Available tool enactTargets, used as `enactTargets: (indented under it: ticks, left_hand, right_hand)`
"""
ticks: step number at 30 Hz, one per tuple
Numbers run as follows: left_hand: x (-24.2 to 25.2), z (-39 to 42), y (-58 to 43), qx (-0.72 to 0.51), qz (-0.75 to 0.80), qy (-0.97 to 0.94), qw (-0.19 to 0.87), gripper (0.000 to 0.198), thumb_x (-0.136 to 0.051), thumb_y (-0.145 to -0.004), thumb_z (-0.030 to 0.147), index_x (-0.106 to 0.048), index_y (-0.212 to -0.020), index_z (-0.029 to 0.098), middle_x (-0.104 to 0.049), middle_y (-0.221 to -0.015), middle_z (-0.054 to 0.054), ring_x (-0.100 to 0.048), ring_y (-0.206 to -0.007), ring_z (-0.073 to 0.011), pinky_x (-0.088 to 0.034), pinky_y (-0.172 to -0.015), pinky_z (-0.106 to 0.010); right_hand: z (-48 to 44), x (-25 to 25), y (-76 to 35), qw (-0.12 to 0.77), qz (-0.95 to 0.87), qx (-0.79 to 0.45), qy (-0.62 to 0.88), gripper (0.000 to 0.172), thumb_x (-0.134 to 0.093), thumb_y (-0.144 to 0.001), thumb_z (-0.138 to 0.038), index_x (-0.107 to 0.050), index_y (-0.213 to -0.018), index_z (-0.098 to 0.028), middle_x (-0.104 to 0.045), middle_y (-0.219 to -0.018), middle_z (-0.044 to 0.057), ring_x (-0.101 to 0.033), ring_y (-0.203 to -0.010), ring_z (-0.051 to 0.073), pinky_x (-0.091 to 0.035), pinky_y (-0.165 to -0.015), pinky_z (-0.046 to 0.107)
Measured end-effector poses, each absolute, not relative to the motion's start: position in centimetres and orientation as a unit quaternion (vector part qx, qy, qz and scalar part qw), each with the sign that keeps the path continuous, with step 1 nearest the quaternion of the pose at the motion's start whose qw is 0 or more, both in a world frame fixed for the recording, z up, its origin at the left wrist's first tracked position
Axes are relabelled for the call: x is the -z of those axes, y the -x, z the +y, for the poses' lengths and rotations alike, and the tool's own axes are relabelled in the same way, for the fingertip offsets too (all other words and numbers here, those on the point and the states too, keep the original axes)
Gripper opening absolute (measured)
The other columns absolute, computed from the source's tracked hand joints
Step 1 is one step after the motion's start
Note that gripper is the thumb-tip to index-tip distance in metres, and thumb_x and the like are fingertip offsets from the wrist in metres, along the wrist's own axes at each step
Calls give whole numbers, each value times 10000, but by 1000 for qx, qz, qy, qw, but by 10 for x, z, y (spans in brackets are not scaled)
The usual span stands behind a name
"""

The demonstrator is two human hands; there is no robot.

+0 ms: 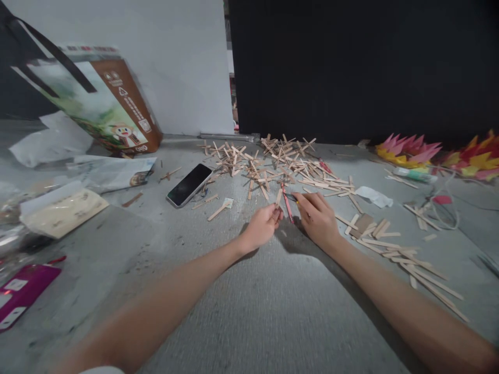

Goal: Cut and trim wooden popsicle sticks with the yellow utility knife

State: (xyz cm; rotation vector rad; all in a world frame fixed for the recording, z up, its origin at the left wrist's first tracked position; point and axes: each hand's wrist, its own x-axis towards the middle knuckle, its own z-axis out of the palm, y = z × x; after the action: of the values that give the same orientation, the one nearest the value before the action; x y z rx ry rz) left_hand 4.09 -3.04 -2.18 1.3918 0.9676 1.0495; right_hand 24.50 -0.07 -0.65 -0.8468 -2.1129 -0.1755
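Note:
My left hand (263,228) is closed, pinching a short flat wooden craft stick (278,198) upright between thumb and fingers. Just to its right, my right hand (318,217) is closed on a thin dark tool (290,197) with a bit of yellow; the fingers cover most of it, so its kind is unclear. Between the two hands a slim red-and-pink patterned rod (287,205) slants on the table. Beyond them lies a heap of craft sticks (253,166), many joined into crosses.
Loose craft sticks (409,257) spread right of my right forearm. A phone (190,185) lies left of the heap. A printed bag (105,104) and plastic packets (62,208) stand left. Pink and yellow paper flowers (407,153), a tube (415,175) and a crumpled tissue (374,197) are right.

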Motion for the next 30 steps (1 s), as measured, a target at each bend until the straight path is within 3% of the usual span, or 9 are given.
enactTargets:
  ticks: [7,14,18,22,30]
  left_hand:
    - [13,-33,-42,-453,402,-576,549,430,-499,-1015,574,-498,-823,189,-451,-733,22,-355,-604,-104,-280,-585,-244]
    - [-2,-40,-42,-451,410,-578,543,215,-493,-1017,365,-544,-914,183,-370,-620,68,-294,-548,-104,-245,-581,-258]
    - [1,-38,-42,-463,394,-577,545,324,-484,-1033,481,-542,-927,180,-354,-616,75,-293,-536,-100,-239,-573,-261]
    - [2,-37,-42,-480,383,-556,560,353,-527,-1017,559,-444,-997,216,-371,-596,106,-288,-502,-89,-239,-559,-249]
    - [2,-35,-40,-474,352,-541,599,446,-552,-981,644,-391,-905,234,-410,-590,96,-316,-495,-84,-223,-519,-231]
  right_hand:
    - [0,5,-242,428,-841,15,331,264,-535,-1060,-226,-648,-1298,-232,-737,-1049,109,-683,-934,260,-550,-831,397]
    - [0,6,-244,365,-874,15,322,170,-558,-1064,-281,-674,-1175,-224,-735,-980,93,-680,-894,252,-536,-793,382]
    - [2,5,-244,361,-877,25,314,175,-525,-1071,-260,-684,-1139,-228,-718,-910,78,-656,-838,240,-513,-752,369]
    - [3,5,-243,385,-864,19,324,150,-541,-1067,-263,-680,-1104,-221,-716,-927,88,-648,-852,244,-507,-751,372]
    - [3,7,-243,390,-864,10,318,140,-563,-1058,-257,-689,-1114,-232,-734,-957,90,-664,-876,250,-519,-769,379]
